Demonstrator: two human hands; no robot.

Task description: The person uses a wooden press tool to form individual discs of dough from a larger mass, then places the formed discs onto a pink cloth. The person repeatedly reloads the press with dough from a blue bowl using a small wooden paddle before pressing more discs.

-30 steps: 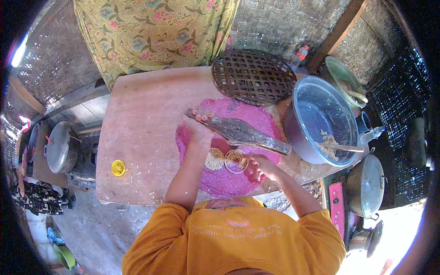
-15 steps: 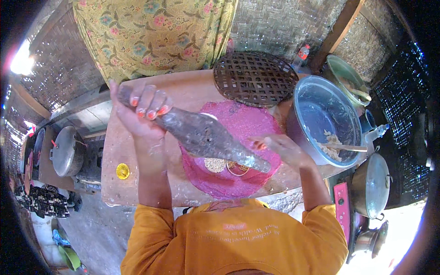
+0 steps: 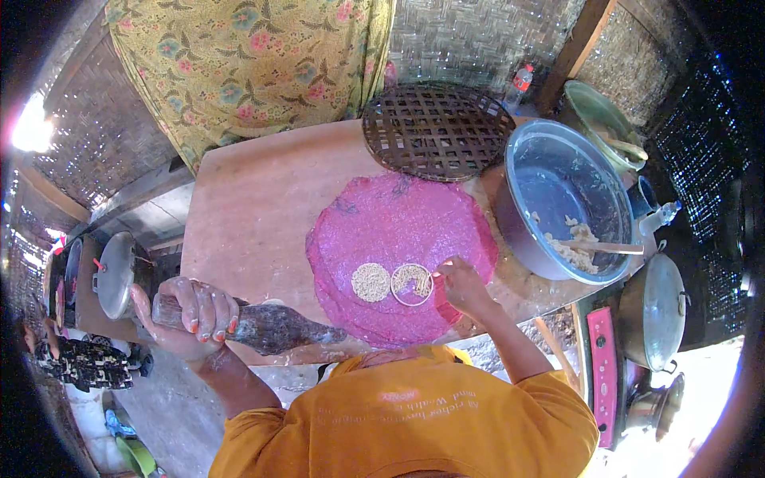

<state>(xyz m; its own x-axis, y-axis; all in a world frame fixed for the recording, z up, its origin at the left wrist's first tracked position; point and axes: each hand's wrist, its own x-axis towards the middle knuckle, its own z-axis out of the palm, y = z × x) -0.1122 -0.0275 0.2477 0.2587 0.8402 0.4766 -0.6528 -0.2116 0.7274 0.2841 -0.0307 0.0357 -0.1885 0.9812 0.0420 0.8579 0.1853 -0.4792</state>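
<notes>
My left hand (image 3: 195, 315) is wrapped round the narrow end of a dark, bottle-shaped wooden tool (image 3: 279, 327). The tool is held at the table's near left, its pale-smeared tip over the edge of a round pink sheet (image 3: 398, 211). On that sheet lie a flat disc of pale short strands (image 3: 370, 283) and, just right of it, a thin round ring (image 3: 412, 301) partly filled with similar strands. My right hand (image 3: 464, 287) is at the ring's right side, fingers drawn together; whatever they may hold is too small to make out.
The sheet lies on a wooden table (image 3: 247, 207). A dark woven tray (image 3: 438, 131) is at the back. A large blue basin (image 3: 566, 199) with dough and a wooden spatula (image 3: 602, 248) stands to the right, near a green basin (image 3: 602, 119). Lidded pots flank both sides.
My left hand has swung the wooden tool leftward and toward me, uncovering the strand disc and ring. My right hand has come down beside the ring, its fingers closing.
</notes>
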